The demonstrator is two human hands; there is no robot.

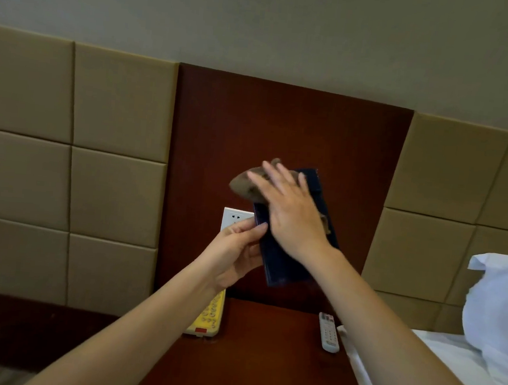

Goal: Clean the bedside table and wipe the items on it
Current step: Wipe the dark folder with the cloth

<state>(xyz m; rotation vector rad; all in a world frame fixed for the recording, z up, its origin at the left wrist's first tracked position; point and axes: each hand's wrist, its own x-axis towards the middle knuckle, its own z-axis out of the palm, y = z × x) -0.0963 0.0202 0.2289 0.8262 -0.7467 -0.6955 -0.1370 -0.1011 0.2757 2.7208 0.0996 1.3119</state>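
My left hand (235, 252) grips the left edge of a dark blue flat folder (280, 262), held up tilted in the air above the bedside table (262, 362). My right hand (290, 214) lies flat on the folder's face and presses a brown cloth (246, 182) against it. The cloth bunches out past my fingertips at the folder's upper left. A strip of cloth also shows under the heel of my right hand.
A yellow phone (207, 320) lies at the table's back left, partly behind my left forearm. A white remote (329, 332) lies at the back right. A white wall socket (233, 218) sits on the red-brown wood panel. A bed with white pillow (500, 306) is at right.
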